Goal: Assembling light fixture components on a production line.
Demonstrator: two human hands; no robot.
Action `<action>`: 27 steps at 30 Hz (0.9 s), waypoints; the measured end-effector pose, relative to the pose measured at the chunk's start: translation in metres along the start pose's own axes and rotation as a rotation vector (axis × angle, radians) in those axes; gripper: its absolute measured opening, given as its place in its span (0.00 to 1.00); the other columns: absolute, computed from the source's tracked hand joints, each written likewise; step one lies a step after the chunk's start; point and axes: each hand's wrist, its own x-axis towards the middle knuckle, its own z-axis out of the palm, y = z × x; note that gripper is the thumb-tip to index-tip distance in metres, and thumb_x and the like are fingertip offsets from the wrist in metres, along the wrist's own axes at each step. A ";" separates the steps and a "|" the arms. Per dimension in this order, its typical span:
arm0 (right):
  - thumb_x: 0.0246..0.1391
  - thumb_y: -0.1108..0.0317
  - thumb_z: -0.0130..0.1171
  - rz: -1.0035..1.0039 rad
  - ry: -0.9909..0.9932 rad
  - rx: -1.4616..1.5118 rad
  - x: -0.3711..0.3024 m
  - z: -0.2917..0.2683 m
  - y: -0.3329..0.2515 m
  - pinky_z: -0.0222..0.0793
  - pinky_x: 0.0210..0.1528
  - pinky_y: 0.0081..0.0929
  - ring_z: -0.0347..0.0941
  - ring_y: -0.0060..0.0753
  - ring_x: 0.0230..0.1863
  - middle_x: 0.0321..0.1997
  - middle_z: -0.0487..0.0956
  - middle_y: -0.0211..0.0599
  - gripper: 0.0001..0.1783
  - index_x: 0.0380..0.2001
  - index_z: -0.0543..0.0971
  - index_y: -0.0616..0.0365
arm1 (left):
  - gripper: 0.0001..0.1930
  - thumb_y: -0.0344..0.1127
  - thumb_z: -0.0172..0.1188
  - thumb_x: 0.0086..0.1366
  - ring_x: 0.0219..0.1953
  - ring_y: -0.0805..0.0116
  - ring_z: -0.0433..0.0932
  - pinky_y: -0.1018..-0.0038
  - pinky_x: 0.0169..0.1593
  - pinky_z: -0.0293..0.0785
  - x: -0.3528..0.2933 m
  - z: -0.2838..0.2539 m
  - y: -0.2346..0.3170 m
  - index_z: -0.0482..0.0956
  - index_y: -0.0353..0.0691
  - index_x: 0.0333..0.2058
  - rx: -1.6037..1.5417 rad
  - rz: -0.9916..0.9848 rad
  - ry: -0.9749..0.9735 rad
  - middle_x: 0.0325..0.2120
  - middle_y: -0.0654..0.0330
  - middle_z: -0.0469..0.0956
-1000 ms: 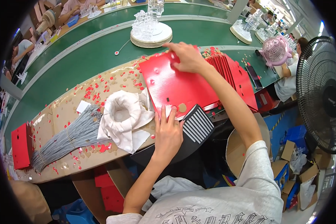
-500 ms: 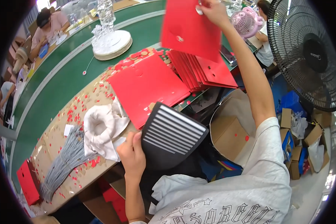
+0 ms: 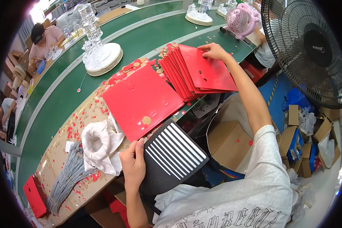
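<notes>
My left hand (image 3: 133, 165) pinches the left edge of a black panel (image 3: 156, 182) with a row of white stripes, tilted over my lap. Farther off, my right hand (image 3: 215, 52) grips the upper edge of a red sheet (image 3: 211, 76) with small punched holes. That sheet lies on top of a fanned-out stack of red sheets (image 3: 178, 78). Left of the fan, a flat red stack (image 3: 140, 98) rests on the table, with loose round cutouts on it, near the panel's top edge.
Red and tan cutouts litter the tan tabletop (image 3: 70, 133). A bundle of grey wires (image 3: 66, 176) and a crumpled white cloth (image 3: 97, 144) lie left. Beyond runs a green conveyor (image 3: 61, 91) with a white-based clear ornament (image 3: 102, 59). Right are a lined bin (image 3: 231, 129) and a black fan (image 3: 317, 47).
My right hand has brought the red sheet down from the air onto the fanned stack. The black panel has tilted, so its stripes show more fully. The view has shifted slightly.
</notes>
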 end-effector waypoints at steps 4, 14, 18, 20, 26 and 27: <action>0.50 0.74 0.59 -0.238 0.318 -0.049 -0.019 0.009 -0.033 0.74 0.53 0.28 0.81 0.35 0.48 0.52 0.83 0.43 0.26 0.55 0.80 0.53 | 0.15 0.32 0.55 0.73 0.19 0.70 0.52 0.68 0.22 0.51 0.008 0.007 0.006 0.71 0.28 0.27 0.084 0.029 0.047 0.15 0.53 0.56; 0.45 0.69 0.69 -1.047 0.046 0.082 -0.258 0.126 -0.208 0.73 0.52 0.36 0.75 0.38 0.55 0.51 0.80 0.36 0.17 0.41 0.83 0.59 | 0.16 0.32 0.58 0.70 0.14 0.49 0.65 0.61 0.22 0.59 0.014 0.011 0.008 0.74 0.29 0.23 0.274 0.024 0.162 0.14 0.43 0.67; 0.41 0.75 0.70 -1.004 0.062 0.327 -0.268 0.148 -0.190 0.77 0.47 0.32 0.78 0.37 0.49 0.47 0.82 0.35 0.15 0.36 0.84 0.61 | 0.15 0.32 0.57 0.71 0.13 0.61 0.60 0.64 0.21 0.57 0.010 0.005 0.006 0.76 0.28 0.25 0.261 -0.006 0.237 0.12 0.46 0.65; 0.39 0.78 0.71 -0.937 0.041 0.410 -0.270 0.154 -0.189 0.78 0.45 0.31 0.79 0.37 0.46 0.45 0.82 0.35 0.14 0.34 0.84 0.61 | 0.15 0.32 0.56 0.72 0.14 0.69 0.58 0.66 0.21 0.56 0.009 0.002 0.004 0.77 0.28 0.26 0.241 -0.049 0.248 0.12 0.49 0.63; 0.45 0.79 0.70 -0.855 -0.083 0.511 -0.266 0.164 -0.191 0.76 0.43 0.32 0.77 0.39 0.41 0.43 0.78 0.36 0.09 0.30 0.79 0.62 | 0.17 0.34 0.55 0.73 0.17 0.74 0.54 0.68 0.22 0.54 0.005 0.004 -0.005 0.75 0.27 0.27 0.161 -0.070 0.271 0.12 0.55 0.59; 0.45 0.79 0.70 -0.853 -0.084 0.509 -0.267 0.167 -0.189 0.76 0.43 0.32 0.77 0.39 0.41 0.43 0.78 0.36 0.09 0.30 0.79 0.62 | 0.17 0.34 0.55 0.73 0.18 0.75 0.54 0.68 0.22 0.53 0.005 0.006 -0.006 0.74 0.27 0.26 0.150 -0.063 0.261 0.13 0.56 0.58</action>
